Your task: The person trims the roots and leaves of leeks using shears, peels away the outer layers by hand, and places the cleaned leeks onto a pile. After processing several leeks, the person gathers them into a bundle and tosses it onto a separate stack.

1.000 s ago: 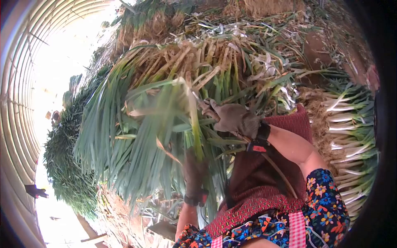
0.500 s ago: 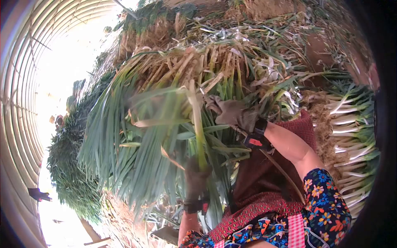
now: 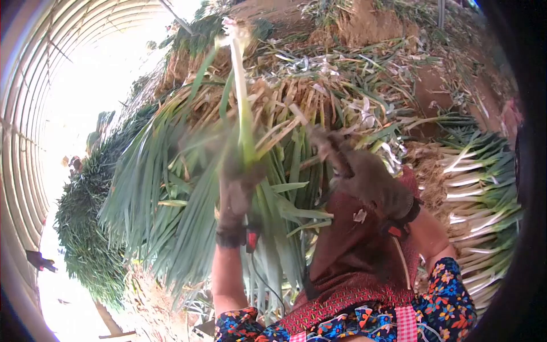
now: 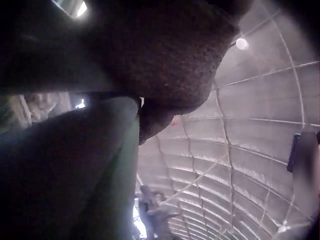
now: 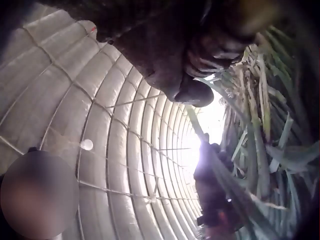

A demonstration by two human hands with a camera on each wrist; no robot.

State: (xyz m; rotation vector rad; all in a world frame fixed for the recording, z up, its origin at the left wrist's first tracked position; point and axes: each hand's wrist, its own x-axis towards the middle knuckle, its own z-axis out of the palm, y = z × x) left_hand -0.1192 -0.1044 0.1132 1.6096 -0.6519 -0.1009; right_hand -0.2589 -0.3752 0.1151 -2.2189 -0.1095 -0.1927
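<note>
In the head view my gloved left hand grips a leek around its green part. Its pale shank points up, roots at the top, and leaves hang below the hand. The left wrist view shows the dark glove close up beside a green leaf. My gloved right hand is to the right of the leek, apart from it and blurred, fingers curled round a short brown stick-like tool. I cannot tell its kind. Below both hands spreads a heap of leeks, roots away from me.
Trimmed leeks with white shanks lie in a row on the right. Loose peelings cover the ground beyond the heap. A dark red apron covers my lap. More bundles stand at left, near the ribbed greenhouse wall.
My left hand has risen from low near the lap, lifting the leek upright, its root end now far higher. My right hand has drawn back to the right and toward me.
</note>
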